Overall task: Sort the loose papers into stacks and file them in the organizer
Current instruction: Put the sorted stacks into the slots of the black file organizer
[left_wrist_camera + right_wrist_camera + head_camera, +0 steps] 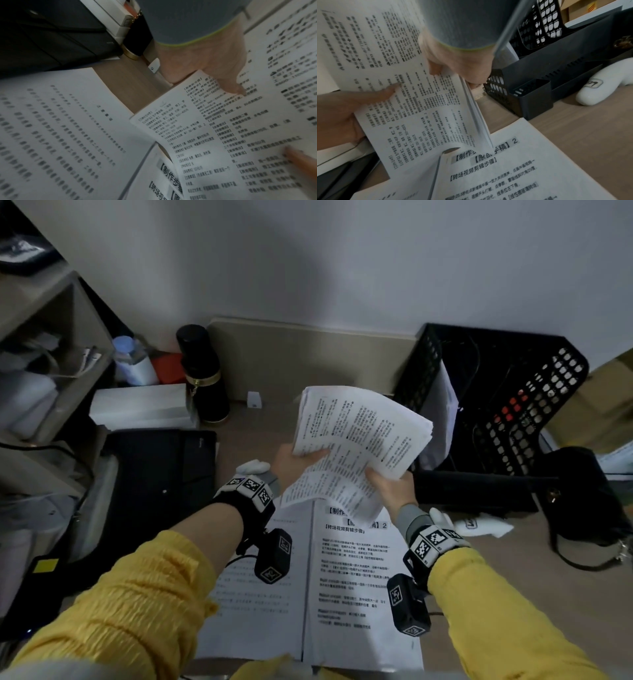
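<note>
A thick bundle of printed papers (pixel 363 429) is held up above the desk in both hands. My left hand (pixel 306 458) pinches the top sheet (pixel 214 135) at its left edge, thumb (pixel 231 83) on the print. My right hand (pixel 382 479) grips the bundle's near edge (pixel 476 108), fingers curled under it. The top sheet droops toward two stacks lying side by side on the desk, a left stack (pixel 260 594) and a right stack (pixel 356 580) with a bold heading (pixel 489 155). The black mesh organizer (pixel 507 412) stands just right of the bundle, with a sheet in its left slot.
A black flask (pixel 203 378) and a white box (pixel 144 405) stand at the back left, with a black case (pixel 161 474) in front of them. A black handbag (pixel 582 494) and a white glove-like object (pixel 604 83) lie on the right. A shelf unit (pixel 44 344) rises at far left.
</note>
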`<state>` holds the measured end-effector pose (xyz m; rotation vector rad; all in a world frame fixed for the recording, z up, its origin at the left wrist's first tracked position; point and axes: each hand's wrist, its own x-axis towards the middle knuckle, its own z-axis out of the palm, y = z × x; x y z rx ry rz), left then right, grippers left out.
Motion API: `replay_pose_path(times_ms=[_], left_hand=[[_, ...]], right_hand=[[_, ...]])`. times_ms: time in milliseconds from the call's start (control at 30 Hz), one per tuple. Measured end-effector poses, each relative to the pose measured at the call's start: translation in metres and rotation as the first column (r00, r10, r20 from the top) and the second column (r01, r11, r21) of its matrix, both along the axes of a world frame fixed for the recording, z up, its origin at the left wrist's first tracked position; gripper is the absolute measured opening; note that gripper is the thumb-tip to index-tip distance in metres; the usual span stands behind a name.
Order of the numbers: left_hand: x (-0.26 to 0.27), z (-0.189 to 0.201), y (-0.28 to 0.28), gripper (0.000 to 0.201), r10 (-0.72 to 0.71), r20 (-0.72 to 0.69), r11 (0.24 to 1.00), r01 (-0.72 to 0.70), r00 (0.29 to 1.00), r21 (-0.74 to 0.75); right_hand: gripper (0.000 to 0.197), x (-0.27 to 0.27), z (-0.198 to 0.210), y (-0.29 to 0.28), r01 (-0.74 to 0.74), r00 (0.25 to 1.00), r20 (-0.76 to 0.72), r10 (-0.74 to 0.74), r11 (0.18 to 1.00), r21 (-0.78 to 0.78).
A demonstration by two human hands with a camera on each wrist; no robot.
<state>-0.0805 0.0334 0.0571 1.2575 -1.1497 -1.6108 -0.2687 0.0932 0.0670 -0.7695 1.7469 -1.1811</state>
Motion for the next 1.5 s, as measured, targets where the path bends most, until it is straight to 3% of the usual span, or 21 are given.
replay_pose_path(times_ms=[167, 333, 567, 733, 833, 933, 1000, 1267, 1500], left_hand=[[-0.029, 0.009, -0.006, 0.022, -0.142, -0.015, 0.989, 0.142, 0.99, 0.041], [-0.07, 0.022, 0.004, 0.015, -0.361, -0.052, 0.931, 0.363, 0.931, 0.042], [-0.152, 0.018, 0.017, 0.037, -0.319, -0.054, 0.946, 0.314, 0.946, -0.083], [-0.186, -0.002, 0.011, 0.047, -0.304, -0.008, 0.949, 0.302, 0.953, -0.096], [-0.197, -0.006, 0.009, 0.043, -0.294, -0.009, 0.951, 0.292, 0.956, -0.106], [-0.207, -0.006, 0.006, 0.039, -0.292, -0.016, 0.95, 0.288, 0.956, -0.124], [-0.212, -0.008, 0.002, 0.037, -0.275, -0.024, 0.953, 0.269, 0.961, -0.142], [-0.221, -0.013, -0.02, 0.038, -0.272, -0.004, 0.962, 0.271, 0.962, -0.043], [-0.212, -0.015, -0.05, 0.033, -0.293, -0.038, 0.956, 0.294, 0.955, 0.023]], right_hand=[[0.032, -0.031, 0.015, 0.024, 0.031, 0.999, 0.041, -0.03, 0.999, -0.018], [0.038, -0.071, 0.015, 0.064, 0.166, 0.985, -0.046, -0.165, 0.986, 0.028], [0.045, -0.128, 0.045, 0.112, 0.395, 0.9, -0.186, -0.394, 0.918, -0.034], [0.033, -0.175, 0.069, 0.126, 0.54, 0.799, -0.245, -0.549, 0.835, -0.11], [0.026, -0.189, 0.083, 0.119, 0.578, 0.759, -0.255, -0.599, 0.8, -0.16], [0.045, -0.196, 0.095, 0.106, 0.607, 0.734, -0.232, -0.639, 0.769, -0.197], [0.046, -0.2, 0.101, 0.094, 0.599, 0.729, -0.239, -0.642, 0.766, -0.232], [0.038, -0.198, 0.108, 0.028, 0.528, 0.725, -0.382, -0.573, 0.819, -0.224], [0.032, -0.194, 0.086, -0.036, 0.445, 0.736, -0.46, -0.497, 0.867, -0.224]])
